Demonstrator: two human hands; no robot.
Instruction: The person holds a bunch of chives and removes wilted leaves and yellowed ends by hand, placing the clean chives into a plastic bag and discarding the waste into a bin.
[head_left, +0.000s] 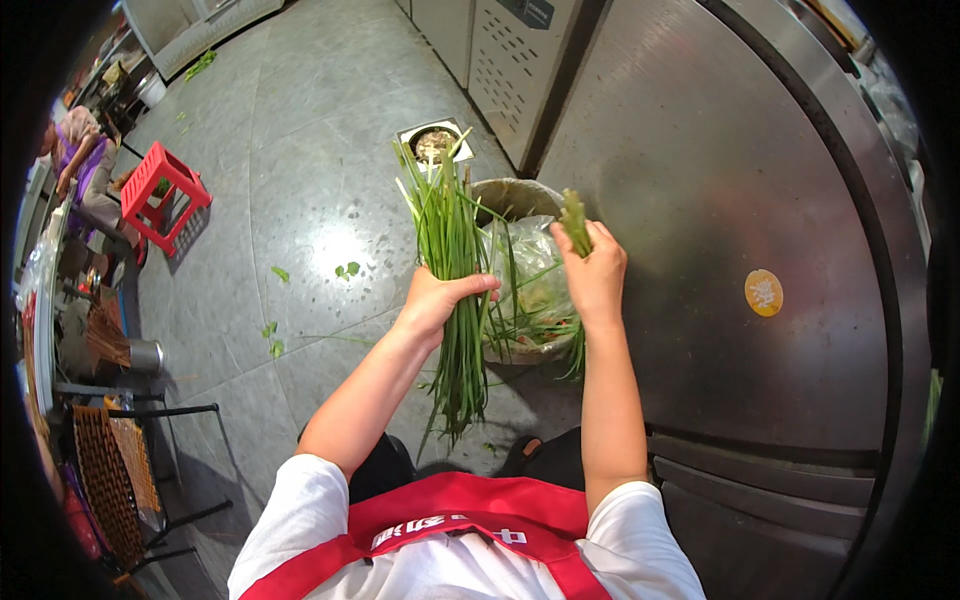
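My left hand (442, 296) is closed round the middle of a large bunch of long green garlic chives (450, 232), with the pale stem ends pointing away from me and the dark leaf tips hanging towards me. To the right, my right hand (598, 262) grips a smaller bunch of green stems (575, 217), its cut ends up; leaves hang below that hand beside the wrist. Under and between both hands stands a round waste bin (514, 193) lined with a clear plastic bag (534, 244), with green scraps inside.
A stainless steel cabinet (705, 225) stands close on the right. Beyond the bin lies a floor drain (435, 142). Leaf scraps (346, 270) dot the grey floor. At left are a red plastic stool (161, 196), a seated person (90, 169) and a woven chair (105, 472).
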